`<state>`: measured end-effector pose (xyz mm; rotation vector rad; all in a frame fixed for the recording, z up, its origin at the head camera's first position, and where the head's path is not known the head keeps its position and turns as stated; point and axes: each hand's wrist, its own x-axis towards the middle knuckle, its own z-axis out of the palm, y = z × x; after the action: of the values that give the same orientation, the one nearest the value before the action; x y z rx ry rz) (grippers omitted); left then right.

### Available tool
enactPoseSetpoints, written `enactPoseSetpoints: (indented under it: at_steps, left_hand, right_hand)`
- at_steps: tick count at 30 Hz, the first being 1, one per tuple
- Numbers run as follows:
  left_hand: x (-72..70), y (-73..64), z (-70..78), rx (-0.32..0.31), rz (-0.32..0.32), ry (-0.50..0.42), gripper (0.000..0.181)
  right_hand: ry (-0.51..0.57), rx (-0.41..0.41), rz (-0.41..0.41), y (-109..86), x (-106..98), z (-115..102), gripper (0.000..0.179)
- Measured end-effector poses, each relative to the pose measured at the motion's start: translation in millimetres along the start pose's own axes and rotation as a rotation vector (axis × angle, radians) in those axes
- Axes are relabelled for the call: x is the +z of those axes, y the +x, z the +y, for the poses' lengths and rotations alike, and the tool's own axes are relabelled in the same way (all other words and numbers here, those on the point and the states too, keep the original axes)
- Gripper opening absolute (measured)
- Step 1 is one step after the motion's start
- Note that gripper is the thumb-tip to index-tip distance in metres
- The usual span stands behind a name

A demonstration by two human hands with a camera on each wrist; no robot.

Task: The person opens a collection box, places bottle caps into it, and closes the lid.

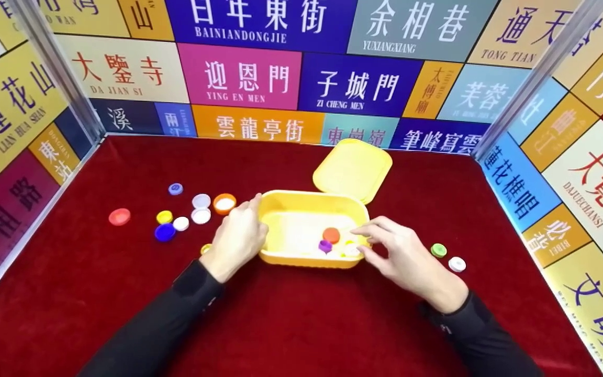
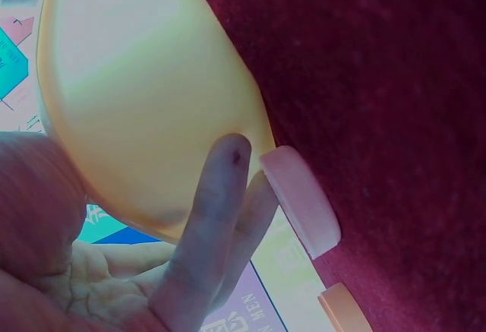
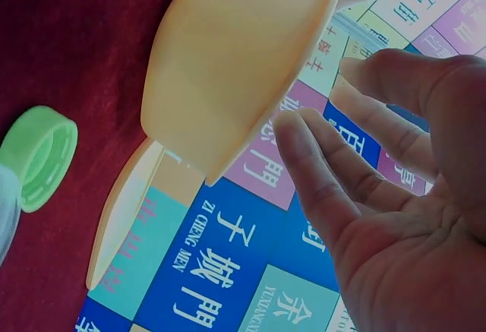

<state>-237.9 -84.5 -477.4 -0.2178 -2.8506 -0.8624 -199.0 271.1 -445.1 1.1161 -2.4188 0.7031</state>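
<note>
A yellow plastic box [image 1: 301, 259] sits without its lid on dark red cloth. At its left end my left hand [image 1: 237, 238] holds the wall, thumb at the rim and fingers [image 2: 220, 172] against the outside. My right hand [image 1: 403, 254] hovers over the right end, fingers slightly bent and parted; the right wrist view shows nothing between them. Inside the box lie an orange bottle cap [image 1: 331, 235], a purple cap [image 1: 325, 246] and a whitish cap [image 1: 352, 249], all toward the right. A pink-looking cap [image 2: 302, 201] stands close to my left fingertips.
The yellow lid [image 1: 354, 170] lies behind the box. Several loose caps are scattered left, among them a red cap [image 1: 119, 217], a blue cap [image 1: 165, 232] and an orange-rimmed cap [image 1: 224, 203]. Rightward lie a green cap [image 1: 438, 250] and a white cap [image 1: 457, 264]. Printed panels [image 1: 249, 78] enclose the cloth.
</note>
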Motion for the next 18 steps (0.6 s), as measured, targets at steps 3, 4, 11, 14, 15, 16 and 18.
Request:
enactPoseSetpoints:
  at_steps: [3, 4, 11, 14, 15, 16, 18]
  left_hand:
    - [0.3, -0.3, -0.6, -0.006, 0.004, 0.004, 0.069]
    - [0.4, -0.3, -0.7, -0.007, 0.006, 0.005, 0.069]
    - [1.8, 0.5, -0.7, 0.001, 0.019, 0.016, 0.068]
    - [2.0, 0.2, -0.5, 0.001, 0.021, 0.017, 0.068]
    - [2.2, 0.2, -0.6, 0.001, 0.021, 0.016, 0.068]
    - [2.3, 0.2, -0.6, 0.001, 0.020, 0.015, 0.068]
    - [2.7, 0.0, -0.3, -0.001, 0.016, 0.014, 0.068]
  right_hand:
    - [0.002, 0.033, -0.016, -0.2, -4, 1, 0.034]
    - [0.000, 0.041, -0.020, -0.3, -6, 3, 0.034]
    - [-0.017, 0.132, -0.053, -5.5, -23, 21, 0.041]
    - [-0.041, 0.205, -0.090, -10.9, -33, 32, 0.044]
    - [-0.054, 0.233, -0.105, -13.1, -37, 36, 0.044]
    - [-0.068, 0.259, -0.120, -15.6, -41, 41, 0.045]
    - [-0.085, 0.314, -0.156, -21.0, -48, 49, 0.046]
